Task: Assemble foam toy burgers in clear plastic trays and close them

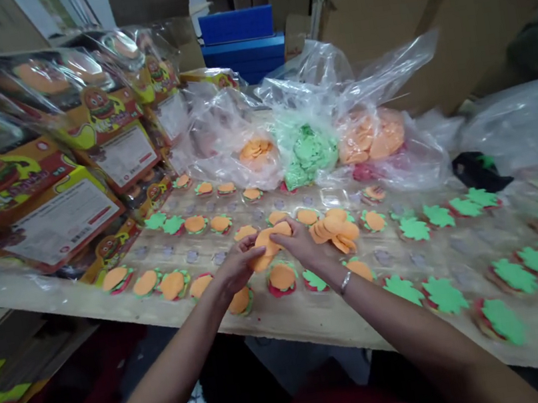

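Leaning at the upper left of the frame are boxed burger toys (45,194) wrapped in clear film; at least four box fronts show. Below them the counter (287,323) carries rows of small foam stacks. On its left half, roughly twenty stacks are topped with an orange disc (172,284), and two there show only a green leaf piece.

At the centre the left hand (235,270) and the right hand (306,244) meet over the front row. Both sets of fingers are curled closed around a small fan of orange foam discs (269,242), held just above a red-edged stack (281,278). A silver bracelet (345,282) sits on the right wrist. Just right of the hands lies a loose heap of orange discs (336,228); their count cannot be told.

Behind, three clear bags stand side by side: one of orange discs (255,149), one of green pieces (307,154), one of paler orange pieces (373,135). On the right half, about fourteen stacks are topped with green leaf shapes (443,294).
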Demonstrator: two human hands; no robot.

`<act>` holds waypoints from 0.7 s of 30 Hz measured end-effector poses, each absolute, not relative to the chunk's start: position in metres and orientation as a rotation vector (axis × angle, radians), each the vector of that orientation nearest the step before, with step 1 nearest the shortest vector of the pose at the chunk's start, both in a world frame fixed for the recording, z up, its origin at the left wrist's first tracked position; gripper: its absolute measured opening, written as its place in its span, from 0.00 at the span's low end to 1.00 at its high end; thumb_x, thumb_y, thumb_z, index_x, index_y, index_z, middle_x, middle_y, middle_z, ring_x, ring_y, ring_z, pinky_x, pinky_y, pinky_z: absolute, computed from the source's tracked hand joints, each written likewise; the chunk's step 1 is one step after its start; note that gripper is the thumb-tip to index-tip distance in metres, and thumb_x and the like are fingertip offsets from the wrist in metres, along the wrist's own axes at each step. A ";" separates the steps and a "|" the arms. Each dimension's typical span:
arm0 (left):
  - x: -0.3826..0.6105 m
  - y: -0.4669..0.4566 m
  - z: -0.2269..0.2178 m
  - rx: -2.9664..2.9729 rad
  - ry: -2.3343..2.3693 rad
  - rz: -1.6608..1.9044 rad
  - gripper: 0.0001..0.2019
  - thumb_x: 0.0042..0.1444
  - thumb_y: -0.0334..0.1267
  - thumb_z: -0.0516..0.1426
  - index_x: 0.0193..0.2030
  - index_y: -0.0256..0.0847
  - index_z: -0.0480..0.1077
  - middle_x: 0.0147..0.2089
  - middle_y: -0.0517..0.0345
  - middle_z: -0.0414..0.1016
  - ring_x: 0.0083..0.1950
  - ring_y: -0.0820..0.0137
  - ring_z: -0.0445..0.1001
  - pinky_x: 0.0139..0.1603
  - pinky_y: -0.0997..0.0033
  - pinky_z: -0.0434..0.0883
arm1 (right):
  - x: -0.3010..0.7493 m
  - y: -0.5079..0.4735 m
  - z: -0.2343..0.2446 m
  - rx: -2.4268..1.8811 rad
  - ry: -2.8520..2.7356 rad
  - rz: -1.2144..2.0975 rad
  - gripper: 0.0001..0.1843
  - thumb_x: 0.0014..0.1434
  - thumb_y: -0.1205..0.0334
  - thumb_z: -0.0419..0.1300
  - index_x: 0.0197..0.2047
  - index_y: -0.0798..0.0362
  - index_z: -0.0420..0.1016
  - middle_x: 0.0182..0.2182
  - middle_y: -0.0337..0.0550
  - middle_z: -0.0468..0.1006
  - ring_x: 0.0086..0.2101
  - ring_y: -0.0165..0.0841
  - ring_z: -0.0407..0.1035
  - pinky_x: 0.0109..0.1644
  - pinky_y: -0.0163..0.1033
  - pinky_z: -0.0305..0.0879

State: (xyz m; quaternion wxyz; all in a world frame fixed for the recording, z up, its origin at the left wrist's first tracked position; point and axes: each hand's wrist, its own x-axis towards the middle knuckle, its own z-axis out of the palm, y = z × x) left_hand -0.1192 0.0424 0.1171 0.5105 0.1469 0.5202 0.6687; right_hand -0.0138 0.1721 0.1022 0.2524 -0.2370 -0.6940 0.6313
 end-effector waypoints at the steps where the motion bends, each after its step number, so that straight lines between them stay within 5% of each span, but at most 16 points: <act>1: -0.124 0.035 0.119 0.327 1.243 1.618 0.23 0.38 0.31 0.69 0.45 0.36 0.73 0.40 0.55 0.79 0.37 0.71 0.76 0.41 0.74 0.70 | -0.018 0.172 0.100 -0.640 -1.864 1.745 0.13 0.47 0.57 0.61 0.34 0.54 0.68 0.27 0.36 0.69 0.29 0.30 0.63 0.32 0.34 0.61; 9: -0.176 -0.056 0.129 -0.055 1.491 1.922 0.22 0.43 0.19 0.57 0.47 0.36 0.68 0.34 0.56 0.78 0.30 0.72 0.77 0.32 0.77 0.73 | -0.131 0.161 0.097 -0.395 -2.062 1.887 0.15 0.43 0.61 0.61 0.37 0.56 0.70 0.29 0.36 0.71 0.29 0.30 0.65 0.33 0.35 0.63; 14: -0.202 -0.136 0.134 -0.247 1.643 2.130 0.19 0.43 0.16 0.55 0.42 0.35 0.70 0.32 0.57 0.77 0.28 0.74 0.76 0.30 0.79 0.74 | -0.245 0.122 0.114 -0.245 -2.458 1.528 0.08 0.46 0.68 0.58 0.33 0.56 0.70 0.30 0.38 0.73 0.32 0.31 0.66 0.34 0.33 0.63; 21: -0.220 -0.202 0.132 -0.515 1.743 2.243 0.16 0.47 0.15 0.52 0.40 0.33 0.70 0.31 0.55 0.76 0.26 0.74 0.75 0.25 0.79 0.74 | -0.333 0.086 0.087 -0.293 -2.652 1.327 0.12 0.50 0.70 0.57 0.40 0.56 0.71 0.34 0.40 0.75 0.32 0.31 0.68 0.33 0.33 0.64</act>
